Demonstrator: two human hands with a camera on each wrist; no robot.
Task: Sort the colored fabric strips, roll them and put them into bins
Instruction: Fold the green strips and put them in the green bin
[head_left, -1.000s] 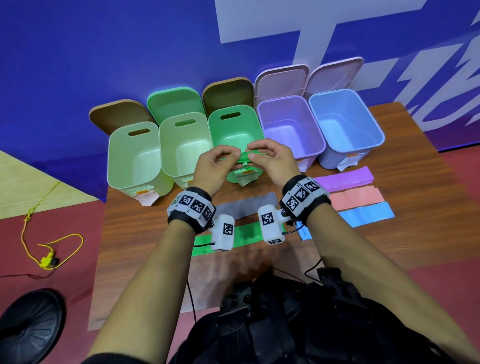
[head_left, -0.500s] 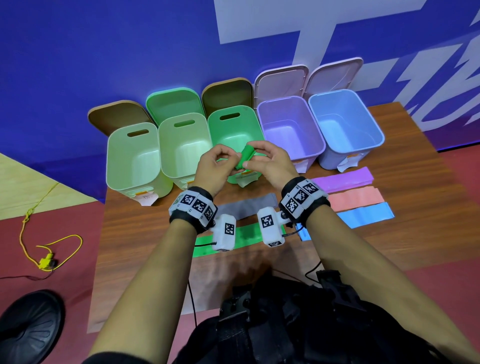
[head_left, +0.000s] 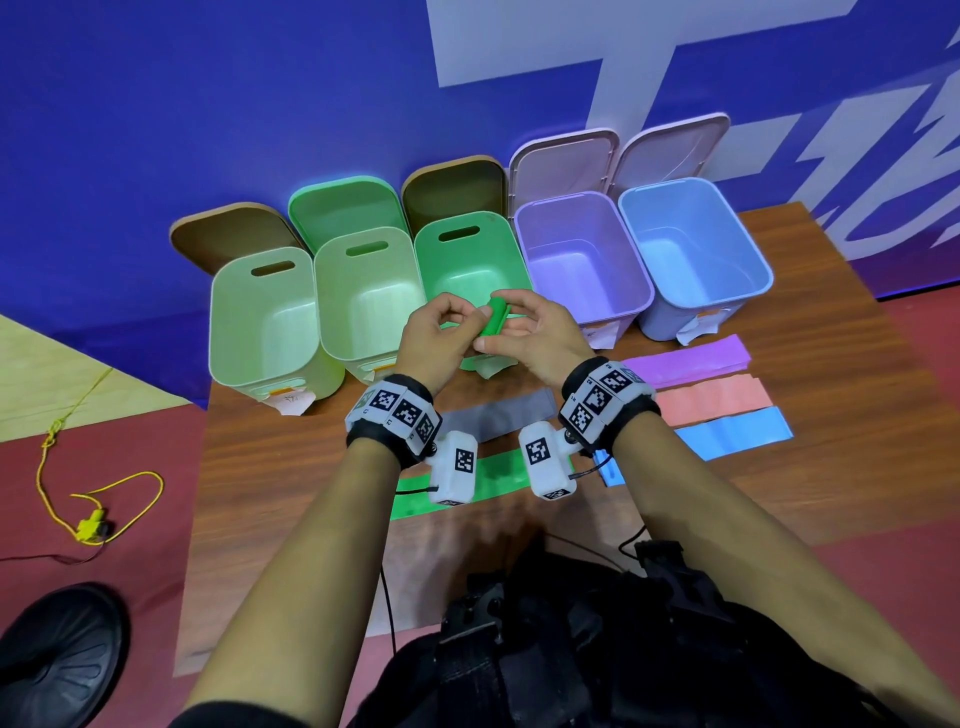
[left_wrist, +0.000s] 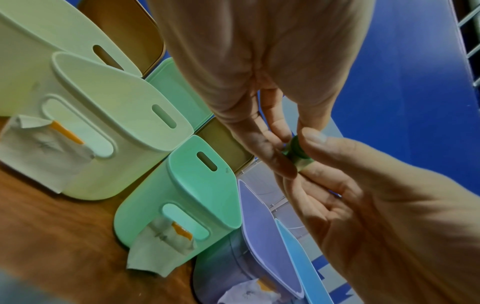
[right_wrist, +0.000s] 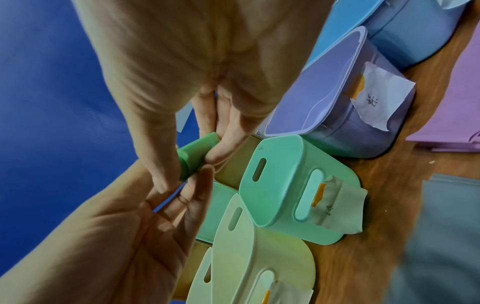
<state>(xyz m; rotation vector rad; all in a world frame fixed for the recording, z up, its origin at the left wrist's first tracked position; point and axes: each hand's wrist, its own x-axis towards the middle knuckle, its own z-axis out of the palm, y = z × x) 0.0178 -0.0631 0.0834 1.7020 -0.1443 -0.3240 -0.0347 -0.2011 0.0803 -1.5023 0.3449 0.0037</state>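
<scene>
- Where my forearms enter the head view, a bright green strip (head_left: 498, 480) lies flat on the table (head_left: 291, 467) below my wrists, partly hidden by the wrist cameras.
- Just beyond it a grey strip (head_left: 498, 415) lies between my wrists, short of my fingers.
- Right of my right wrist, three strips lie side by side: blue strip (head_left: 737, 434) nearest, pink strip (head_left: 711, 397) next, purple strip (head_left: 691, 358) farthest.
- My left hand (head_left: 434, 340) and right hand (head_left: 540, 338) meet above the table, fingers curled, each pinching one end of the green roll (head_left: 493, 322).
- From the right wrist camera I see the green roll (right_wrist: 197, 156) clamped between thumb and fingertips, tightly wound, tilted.
- The left wrist view shows only the roll's end (left_wrist: 296, 150) between the fingertips of both hands.
- Directly behind my fingers stands the green bin (head_left: 467, 249), open.
- Left of my fingers are two pale green bins (head_left: 260, 312) (head_left: 363, 280); right of them a purple bin (head_left: 587, 249) and a blue bin (head_left: 696, 234), all open.
</scene>
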